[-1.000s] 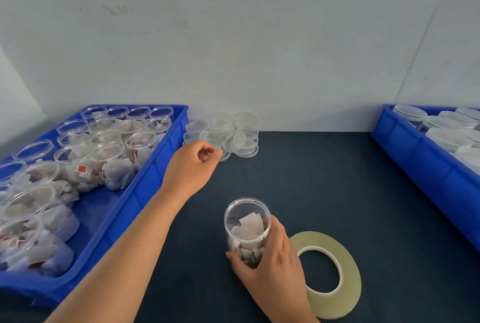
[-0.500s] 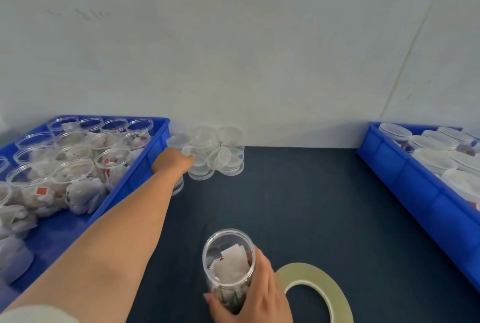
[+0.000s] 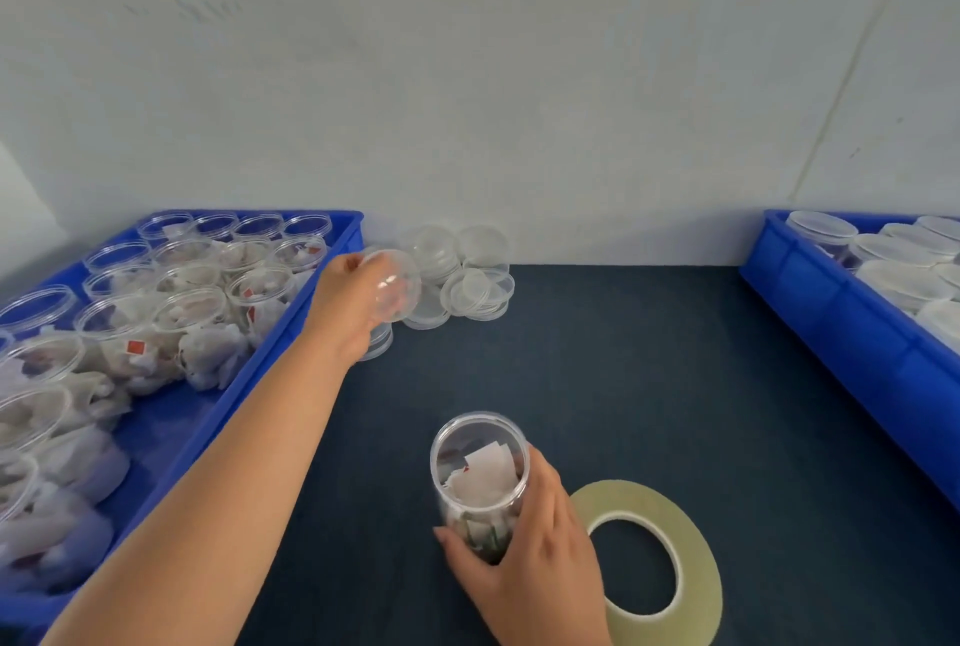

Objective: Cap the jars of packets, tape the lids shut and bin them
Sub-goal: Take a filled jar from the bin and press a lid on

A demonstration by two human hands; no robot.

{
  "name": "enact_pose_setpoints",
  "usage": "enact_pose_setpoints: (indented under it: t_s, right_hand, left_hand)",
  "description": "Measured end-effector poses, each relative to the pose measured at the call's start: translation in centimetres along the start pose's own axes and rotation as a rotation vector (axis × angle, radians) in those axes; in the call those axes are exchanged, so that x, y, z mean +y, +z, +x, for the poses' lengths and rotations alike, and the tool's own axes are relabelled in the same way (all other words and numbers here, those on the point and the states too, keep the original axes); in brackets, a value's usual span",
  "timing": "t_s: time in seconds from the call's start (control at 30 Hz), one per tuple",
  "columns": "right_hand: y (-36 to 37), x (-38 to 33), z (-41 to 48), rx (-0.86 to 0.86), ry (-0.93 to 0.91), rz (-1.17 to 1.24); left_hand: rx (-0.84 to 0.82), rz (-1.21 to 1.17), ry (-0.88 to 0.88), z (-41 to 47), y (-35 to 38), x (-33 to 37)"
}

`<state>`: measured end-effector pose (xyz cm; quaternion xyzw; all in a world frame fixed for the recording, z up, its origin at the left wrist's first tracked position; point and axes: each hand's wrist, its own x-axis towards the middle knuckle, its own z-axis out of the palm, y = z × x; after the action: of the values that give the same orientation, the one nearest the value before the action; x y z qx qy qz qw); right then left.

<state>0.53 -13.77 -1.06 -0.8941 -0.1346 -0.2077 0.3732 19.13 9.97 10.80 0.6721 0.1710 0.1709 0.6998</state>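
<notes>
An uncapped clear jar (image 3: 479, 469) with white packets inside stands upright on the dark mat near me. My right hand (image 3: 524, 557) grips its lower body from the right. My left hand (image 3: 348, 302) is stretched far forward and holds a clear round lid (image 3: 394, 288) lifted just above the pile of clear lids (image 3: 462, 276) by the wall. A roll of pale tape (image 3: 654, 557) lies flat on the mat just right of my right hand.
A blue bin (image 3: 291, 333) on the left holds several open jars of packets. Another blue bin (image 3: 841, 328) on the right holds several capped jars. A white wall runs right behind the lids.
My left hand reached the lid pile, took one lid and lifted it up off the stack. My right hand kept hold of the jar.
</notes>
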Motion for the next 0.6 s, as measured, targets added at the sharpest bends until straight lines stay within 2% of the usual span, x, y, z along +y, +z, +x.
enact_pose_setpoints:
  t_s: [0.1,0.17,0.27,0.3,0.6]
  right_hand:
    - [-0.2,0.0,-0.1,-0.002,-0.004,-0.001]
    - [-0.2,-0.1,-0.3,-0.004,-0.008,-0.024]
    - [-0.3,-0.3,-0.4,-0.017,0.015,-0.028]
    - [-0.4,-0.3,-0.4,-0.02,0.021,-0.021]
    - [-0.6,-0.5,-0.5,-0.016,0.036,0.017]
  left_hand:
    - [-0.215,-0.012,0.091,-5.2,-0.8,1.4]
    - [-0.328,0.1,0.168,-8.5,-1.3,1.4]
    - [-0.404,0.471,0.352,-12.8,-2.1,0.6]
    - [-0.431,0.53,0.384,-14.0,-2.2,0.1]
    - [-0.647,0.796,0.453,-18.5,-1.7,-1.8]
